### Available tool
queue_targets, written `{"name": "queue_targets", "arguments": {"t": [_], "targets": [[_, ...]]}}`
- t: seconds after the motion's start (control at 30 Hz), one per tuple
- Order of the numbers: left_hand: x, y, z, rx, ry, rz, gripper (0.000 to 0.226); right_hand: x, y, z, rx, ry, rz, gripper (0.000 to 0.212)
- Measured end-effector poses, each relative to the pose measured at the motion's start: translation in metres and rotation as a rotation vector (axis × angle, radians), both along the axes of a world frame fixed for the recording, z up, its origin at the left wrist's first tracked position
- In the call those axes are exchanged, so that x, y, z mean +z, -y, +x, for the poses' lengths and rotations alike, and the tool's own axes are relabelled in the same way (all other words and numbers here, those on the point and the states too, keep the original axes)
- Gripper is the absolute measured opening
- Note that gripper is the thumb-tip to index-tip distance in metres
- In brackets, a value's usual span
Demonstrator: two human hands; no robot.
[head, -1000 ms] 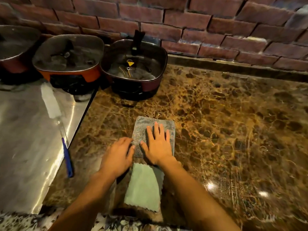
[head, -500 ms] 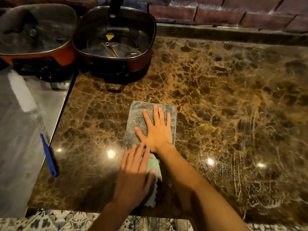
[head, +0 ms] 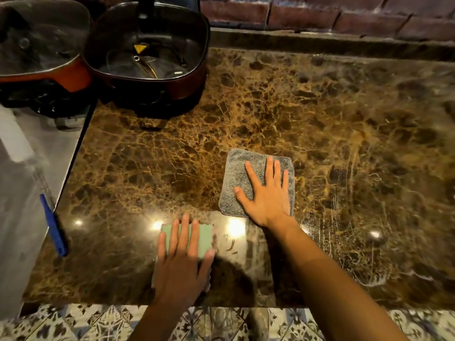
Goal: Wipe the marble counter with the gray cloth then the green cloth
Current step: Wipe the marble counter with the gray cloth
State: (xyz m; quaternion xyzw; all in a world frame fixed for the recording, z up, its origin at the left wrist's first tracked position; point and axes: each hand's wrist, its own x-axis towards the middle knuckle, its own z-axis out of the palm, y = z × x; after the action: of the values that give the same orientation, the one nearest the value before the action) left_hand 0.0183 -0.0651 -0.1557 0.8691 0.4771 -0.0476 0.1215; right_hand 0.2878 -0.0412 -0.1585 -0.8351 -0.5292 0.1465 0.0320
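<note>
Head view looks down on a dark brown marble counter (head: pixel 283 114) veined in gold and tan, glossy enough to throw back bright spots of light near its front edge. At the far left a grey metal surface (head: pixel 22 217) butts against the marble, and a blue-handled tool (head: pixel 53 225) lies along that seam. Behind it, at the back left, an orange-sided pan (head: pixel 41 45) sits under a glass lid, touching a darker red pan (head: pixel 147 52), also lidded, that stands on the marble's rear corner. Near the front edge the left hand (head: pixel 179 264) lies flat with its fingers spread over the green cloth (head: pixel 204 238), a pale mint piece folded small with a wavy edge; only its far part shows past the fingers. Two small dark specks (head: pixel 231 246) lie on the stone just to the right of it. Farther back and to the right, apart from the green one, the gray cloth (head: pixel 234 185) lies flat as a rounded rectangle with a fine ribbed weave. The right hand (head: pixel 268 193) presses palm down on it, fingers fanned toward the wall. Pale, streaky smears (head: pixel 344 217) curve across the marble to the right of that hand. Along the back runs a red brick wall (head: pixel 344 18), and patterned floor tiles (head: pixel 73 323) show below the counter's front edge.
</note>
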Motion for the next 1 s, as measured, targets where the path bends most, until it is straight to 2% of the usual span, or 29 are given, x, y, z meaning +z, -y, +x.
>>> {"name": "queue_targets", "arguments": {"t": [0.23, 0.37, 0.67, 0.77, 0.93, 1.0], "targets": [[0.009, -0.085, 0.089, -0.025, 0.062, 0.009, 0.069, 0.003, 0.025, 0.017, -0.040, 0.001, -0.015, 0.079], [0.005, -0.137, 0.139, -0.044, 0.010, 0.002, 0.065, 0.009, 0.015, 0.015, -0.122, -0.067, -0.006, 0.084], [-0.014, -0.145, 0.148, -0.021, 0.047, 0.048, 0.064, 0.019, 0.008, 0.003, -0.157, -0.114, -0.154, 0.091], [-0.016, -0.146, 0.149, -0.025, 0.060, 0.062, 0.064, 0.030, 0.000, 0.005, -0.186, -0.196, -0.230, 0.092], [-0.018, -0.147, 0.150, -0.025, 0.066, 0.076, 0.064, 0.052, -0.015, 0.021, -0.103, -0.302, -0.538, 0.096], [-0.020, -0.149, 0.151, -0.022, 0.054, 0.069, 0.064, 0.058, -0.021, 0.026, -0.089, -0.335, -0.600, 0.093]]}}
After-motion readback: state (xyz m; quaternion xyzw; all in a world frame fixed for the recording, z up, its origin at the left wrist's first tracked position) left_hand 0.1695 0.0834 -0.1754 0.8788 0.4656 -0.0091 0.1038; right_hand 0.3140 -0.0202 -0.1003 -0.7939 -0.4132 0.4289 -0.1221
